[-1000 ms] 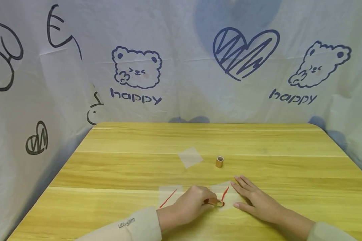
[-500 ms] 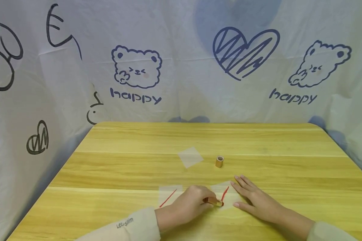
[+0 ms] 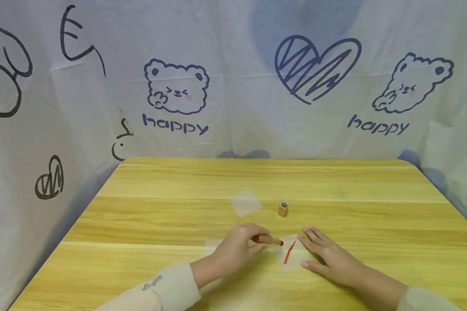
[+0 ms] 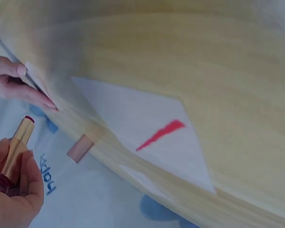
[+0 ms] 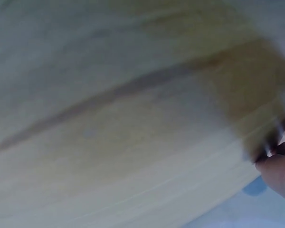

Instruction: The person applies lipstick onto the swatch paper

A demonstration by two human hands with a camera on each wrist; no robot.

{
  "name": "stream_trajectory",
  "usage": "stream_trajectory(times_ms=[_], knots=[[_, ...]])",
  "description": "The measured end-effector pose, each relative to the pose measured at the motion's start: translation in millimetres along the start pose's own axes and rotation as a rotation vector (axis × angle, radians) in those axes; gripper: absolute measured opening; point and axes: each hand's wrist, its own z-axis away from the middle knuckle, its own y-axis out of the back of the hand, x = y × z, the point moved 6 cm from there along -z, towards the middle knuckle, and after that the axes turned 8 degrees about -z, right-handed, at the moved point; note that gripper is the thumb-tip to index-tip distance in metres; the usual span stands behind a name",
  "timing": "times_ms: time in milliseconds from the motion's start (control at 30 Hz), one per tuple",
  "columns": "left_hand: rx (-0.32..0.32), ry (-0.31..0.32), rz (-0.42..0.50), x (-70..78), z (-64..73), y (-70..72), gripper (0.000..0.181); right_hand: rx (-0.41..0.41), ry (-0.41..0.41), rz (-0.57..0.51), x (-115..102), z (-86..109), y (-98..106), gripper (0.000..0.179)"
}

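Observation:
My left hand pinches a gold lipstick between thumb and fingers, its red tip pointing right in the head view. That tip is at the left edge of a white paper square, left of the red stroke drawn on it. On the square's right side lies my right hand, fingers extended and fingertips at the paper's edge. Another paper square, bearing a red stroke, shows in full in the left wrist view; in the head view my left hand and forearm mostly hide it.
The lipstick cap stands upright on the wooden table, beyond the hands. A blank paper square lies to its left. Behind the table hangs a pale cloth printed with bears and hearts.
My left hand has drawn the lipstick back from the lower end of the right square's stroke, moving leftward and farther from me. My right hand has stayed in place.

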Motion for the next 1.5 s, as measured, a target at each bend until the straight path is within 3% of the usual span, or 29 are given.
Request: stream_trajectory(times_ms=[133, 367, 667, 1000, 1500], knots=[[0.044, 0.019, 0.027, -7.4, -1.1, 8.3, 0.024, -0.024, 0.003, 0.0, -1, -1.9, 1, 0.062], [0.195, -0.007, -0.023, -22.9, -2.1, 24.8, 0.028, -0.061, -0.035, -0.06, -2, -3.6, 5, 0.071], [0.283, 0.084, -0.008, -50.2, -3.0, 38.9, 0.028, -0.076, -0.063, -0.114, 0, -6.6, 8, 0.072], [0.32, 0.199, 0.025, -69.3, -6.5, 47.1, 0.022, -0.034, -0.027, -0.104, -3, -16.3, 15, 0.067], [0.35, 0.246, 0.053, -81.4, -14.4, 53.8, 0.02, 0.019, 0.073, -0.117, -34, -60.3, 20, 0.059]])
